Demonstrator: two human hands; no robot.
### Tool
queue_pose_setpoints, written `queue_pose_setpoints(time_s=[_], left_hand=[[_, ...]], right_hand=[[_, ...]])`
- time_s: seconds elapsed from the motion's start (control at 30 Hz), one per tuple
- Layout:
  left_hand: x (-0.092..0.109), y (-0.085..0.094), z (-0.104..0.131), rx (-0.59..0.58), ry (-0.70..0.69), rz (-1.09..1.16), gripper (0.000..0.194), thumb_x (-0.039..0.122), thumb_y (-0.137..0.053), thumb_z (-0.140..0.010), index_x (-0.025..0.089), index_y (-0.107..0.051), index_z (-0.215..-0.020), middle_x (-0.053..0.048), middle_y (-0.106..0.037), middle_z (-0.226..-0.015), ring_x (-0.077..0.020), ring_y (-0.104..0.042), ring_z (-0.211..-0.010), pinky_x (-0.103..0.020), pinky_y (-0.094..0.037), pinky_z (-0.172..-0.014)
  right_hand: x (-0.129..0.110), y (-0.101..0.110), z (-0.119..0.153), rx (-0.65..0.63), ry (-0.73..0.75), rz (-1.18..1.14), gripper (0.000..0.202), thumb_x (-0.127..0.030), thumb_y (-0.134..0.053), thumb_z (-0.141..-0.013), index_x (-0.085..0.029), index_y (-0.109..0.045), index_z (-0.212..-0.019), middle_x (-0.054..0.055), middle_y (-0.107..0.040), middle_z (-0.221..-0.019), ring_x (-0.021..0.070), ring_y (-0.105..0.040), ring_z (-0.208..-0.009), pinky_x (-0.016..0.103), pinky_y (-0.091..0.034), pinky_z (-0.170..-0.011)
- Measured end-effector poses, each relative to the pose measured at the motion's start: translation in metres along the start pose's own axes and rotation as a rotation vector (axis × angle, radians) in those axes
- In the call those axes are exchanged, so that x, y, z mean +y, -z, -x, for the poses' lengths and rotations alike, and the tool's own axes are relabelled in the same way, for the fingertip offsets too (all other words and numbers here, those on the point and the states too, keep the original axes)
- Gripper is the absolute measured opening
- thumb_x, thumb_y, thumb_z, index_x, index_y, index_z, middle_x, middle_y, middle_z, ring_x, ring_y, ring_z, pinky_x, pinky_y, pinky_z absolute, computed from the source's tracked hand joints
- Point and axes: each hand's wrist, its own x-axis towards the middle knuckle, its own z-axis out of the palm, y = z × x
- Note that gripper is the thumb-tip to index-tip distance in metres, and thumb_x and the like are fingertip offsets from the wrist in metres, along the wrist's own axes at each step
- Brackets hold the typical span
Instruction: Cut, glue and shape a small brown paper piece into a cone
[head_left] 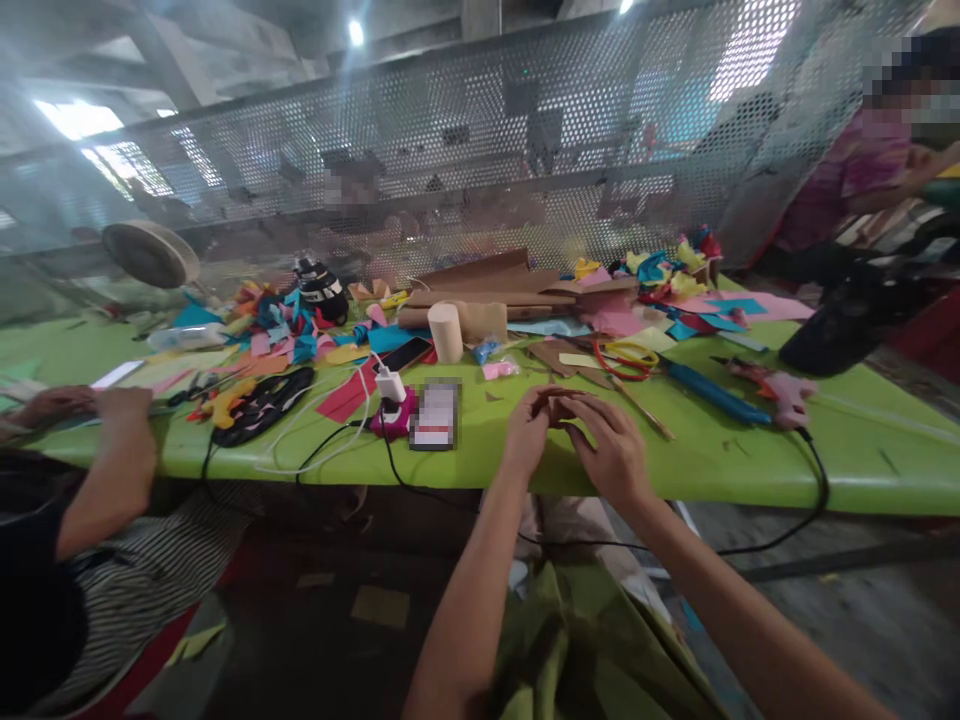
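Note:
Over the front edge of the green table [480,470], my left hand [529,425] and my right hand [613,440] meet with bent fingers. Pinched between their fingertips is a small brown piece [564,394] that looks like paper, mostly hidden by the fingers. A phone with a lit screen [436,415] lies left of my left hand. To the right of my right hand are a thin brown stick [643,408], red-and-yellow-handled scissors [626,358], a blue-handled tool [712,392] and a pink glue gun [787,395].
A beige roll [445,333] stands behind the phone, before brown paper sheets [495,285]. Colourful scraps [281,325] lie left. A pink power socket [394,413] trails cables along the front edge. A co-worker's arm [112,460] rests at left; a dark bottle [832,325] is at right.

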Motion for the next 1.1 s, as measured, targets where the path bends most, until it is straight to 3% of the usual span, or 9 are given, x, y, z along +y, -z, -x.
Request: queue_pose_setpoints(time_s=[0.33, 0.77, 1.1], left_hand=[[0.0021, -0.0004, 0.0017, 0.001, -0.038, -0.095, 0.015, 0.023, -0.064, -0.08, 0.019, -0.068, -0.094, -0.005, -0.07, -0.091, -0.0155, -0.061, -0.077, -0.026, -0.049, -0.069], [-0.0007, 0.001, 0.0004, 0.015, -0.017, -0.101, 0.015, 0.025, -0.066, -0.08, 0.018, -0.068, -0.093, -0.007, -0.071, -0.095, -0.0175, -0.064, -0.084, -0.024, -0.051, -0.066], [-0.0027, 0.0037, 0.0004, 0.054, -0.012, -0.11, 0.019, 0.024, -0.068, -0.08, 0.021, -0.067, -0.099, -0.008, -0.071, -0.105, -0.0209, -0.065, -0.098, -0.033, -0.052, -0.085]], right_hand=[[-0.0001, -0.0001, -0.0003, 0.03, 0.016, -0.018, 0.036, -0.016, -0.055, -0.093, -0.027, -0.064, -0.126, 0.011, -0.073, -0.112, 0.0274, -0.069, -0.103, 0.045, -0.056, -0.09], [-0.0024, 0.0009, 0.0008, 0.013, 0.018, 0.01, 0.032, -0.019, -0.056, -0.094, -0.026, -0.064, -0.125, 0.009, -0.074, -0.114, 0.0259, -0.069, -0.104, 0.041, -0.055, -0.089], [-0.0047, 0.0006, 0.0026, -0.012, 0.005, 0.029, 0.036, -0.021, -0.054, -0.096, -0.027, -0.063, -0.13, 0.01, -0.073, -0.114, 0.0265, -0.068, -0.102, 0.041, -0.055, -0.085]])
